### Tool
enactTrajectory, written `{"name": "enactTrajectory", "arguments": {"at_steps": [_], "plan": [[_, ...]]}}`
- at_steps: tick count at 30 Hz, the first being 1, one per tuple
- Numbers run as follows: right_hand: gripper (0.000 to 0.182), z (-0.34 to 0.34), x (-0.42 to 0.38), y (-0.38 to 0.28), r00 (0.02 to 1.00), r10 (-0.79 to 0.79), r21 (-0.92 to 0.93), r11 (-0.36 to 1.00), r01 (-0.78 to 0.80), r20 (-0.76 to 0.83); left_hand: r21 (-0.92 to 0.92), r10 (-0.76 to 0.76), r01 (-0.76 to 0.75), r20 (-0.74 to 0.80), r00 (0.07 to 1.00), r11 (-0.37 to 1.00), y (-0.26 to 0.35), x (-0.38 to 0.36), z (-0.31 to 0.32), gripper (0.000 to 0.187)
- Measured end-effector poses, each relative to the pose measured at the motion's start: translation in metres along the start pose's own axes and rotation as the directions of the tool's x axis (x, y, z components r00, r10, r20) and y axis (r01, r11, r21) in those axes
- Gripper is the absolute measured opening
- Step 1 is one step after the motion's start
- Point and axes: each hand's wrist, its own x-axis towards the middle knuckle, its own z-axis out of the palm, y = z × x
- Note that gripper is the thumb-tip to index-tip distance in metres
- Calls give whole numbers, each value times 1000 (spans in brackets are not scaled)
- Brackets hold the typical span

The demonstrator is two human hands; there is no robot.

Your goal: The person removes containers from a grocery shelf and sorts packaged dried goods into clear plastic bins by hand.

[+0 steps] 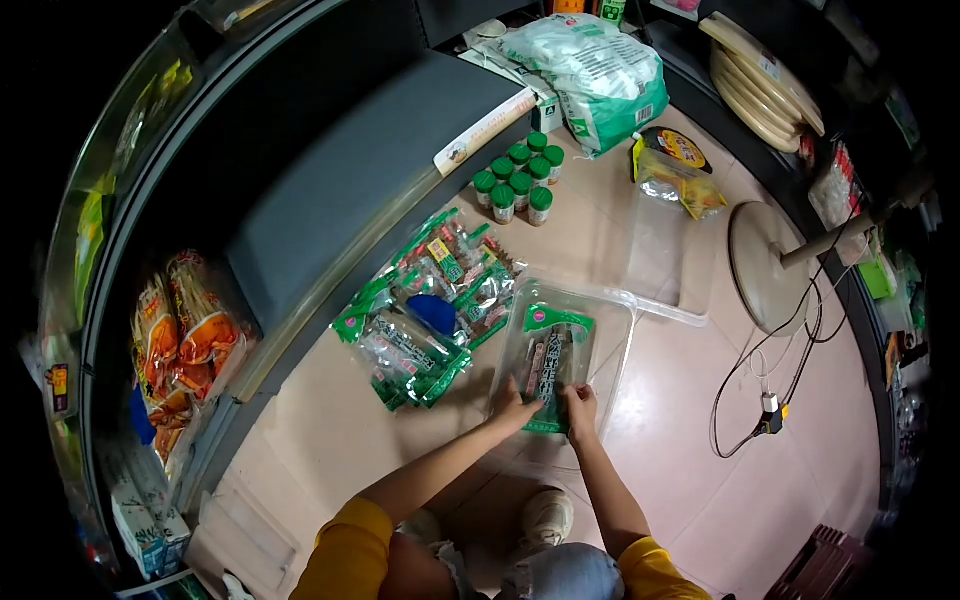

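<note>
A green-edged plastic food packet (pixel 556 358) with dark contents lies in a clear plastic bin (pixel 622 345) on the floor. My left hand (pixel 513 408) grips the packet's lower left side. On its lower right edge, my right hand (pixel 580 410) has its fingers closed around the packet. Left of the bin spreads a pile of similar green and clear packets (pixel 405 345), with a dark blue object (pixel 432 313) among them.
Several green-lidded jars (pixel 520 180) stand beyond the pile, near a white-and-green bag (pixel 590 75). A second clear bin (pixel 668 255) sits at the right, before a round stand base (pixel 765 265) and loose cables (pixel 768 425). Orange packets (pixel 195 345) occupy the left shelf.
</note>
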Motion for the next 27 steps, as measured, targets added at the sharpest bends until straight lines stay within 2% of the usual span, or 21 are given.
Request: {"name": "enactTrajectory", "arguments": {"at_steps": [4, 6, 8, 10, 11, 12, 13, 14, 15, 16, 17, 18, 20, 22, 23, 24, 25, 26, 27], "plan": [[21, -3, 14, 21, 998, -54, -30, 998, 55, 22, 64, 60, -58, -23, 998, 996, -13, 10, 12, 85], [23, -3, 13, 25, 997, -79, -71, 994, 81, 21, 281, 83, -101, 74, 994, 954, -18, 9, 16, 87], [24, -2, 14, 27, 993, -112, -107, 988, 114, 30, 435, 234, -228, 40, 971, 871, -9, -13, 14, 75], [22, -8, 16, 30, 986, -155, -231, 959, 165, 60, 138, 329, -346, 133, 935, 928, -6, -27, 8, 64], [23, -3, 9, 20, 957, -274, -264, 920, 291, 98, 83, 389, -398, 107, 915, 914, -12, -27, 13, 59], [44, -8, 3, 5, 982, -123, -501, 847, 179, 143, 29, 446, -449, 78, 892, 893, -19, -27, 16, 55], [49, -10, 6, 15, 938, -340, -593, 743, 310, 66, 8, 380, -382, 99, 920, 924, -3, -44, 2, 46], [55, -6, 3, 15, 834, -551, -685, 604, 407, 9, 6, 387, -389, 80, 918, 921, -2, -47, -6, 46], [55, -2, 5, 11, 824, -566, -682, 593, 428, 24, -37, 418, -416, 88, 904, 908, 0, -49, -13, 41], [59, 11, -12, -15, 818, -574, -525, 683, 508, 45, -83, 451, -444, 96, 888, 892, 3, -51, -21, 37], [63, 26, -29, -39, 811, -581, -351, 747, 564, 65, -97, 504, -500, 26, 863, 861, 6, -55, -31, 31], [58, 42, -41, -53, 755, -646, -250, 717, 651, 111, -105, 517, -513, 14, 856, 852, 8, -56, -42, 31], [52, 69, -43, -72, 718, -600, -249, 680, 690, 352, -276, 405, -393, -12, 914, 877, 7, -55, -60, 29], [48, 95, -54, -103, 680, -265, -471, 551, 689, 684, -167, 492, -523, -194, 849, 836, -5, -52, -76, 25], [45, 109, -57, -118, 591, -58, -522, 406, 750, 805, -16, 509, -531, -262, 820, 847, -20, -41, -81, 21], [43, 123, -57, -129, 495, 176, -525, 255, 812, 851, -74, 453, -481, -237, 859, 874, -36, -31, -85, 21], [41, 137, -53, -129, 589, 333, -668, 218, 712, 736, -77, 371, -404, -268, 889, 912, -51, -26, -95, 23], [41, 150, -49, -126, 589, 342, -670, 209, 713, 733, -77, 289, -324, -292, 912, 943, -67, -20, -103, 25], [41, 162, -44, -122, 590, 248, -609, -1, 793, 768, -296, 127, -268, -420, 898, 917, -81, -14, -108, 29]]}}
